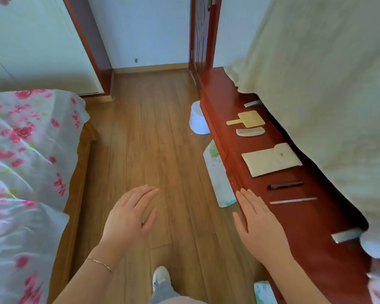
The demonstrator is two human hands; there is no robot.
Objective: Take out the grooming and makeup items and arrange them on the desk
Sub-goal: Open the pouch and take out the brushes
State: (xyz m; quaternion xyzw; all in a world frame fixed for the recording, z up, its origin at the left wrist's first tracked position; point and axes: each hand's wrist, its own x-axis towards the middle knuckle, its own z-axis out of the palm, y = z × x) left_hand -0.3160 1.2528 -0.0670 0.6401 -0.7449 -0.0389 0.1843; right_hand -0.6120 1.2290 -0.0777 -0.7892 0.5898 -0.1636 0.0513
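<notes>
On the red wooden desk [298, 216] at the right lie, from far to near, a yellow hand mirror [249, 119], a pale comb [250, 131], a flat beige pouch [271, 160], a dark pen-like makeup stick [285, 185] and a thin silver file [293, 201]. My right hand [260, 224] is open and flat, its fingertips at the desk's front edge just left of the file, holding nothing. My left hand [131, 216] hovers open over the wooden floor, empty.
A beige cloth [316, 73] drapes over the back of the desk. A bed with a floral cover [24, 161] stands at the left. A white stool [198, 119] and a patterned bag [217, 174] sit beside the desk on the floor. A door [202, 34] is ahead.
</notes>
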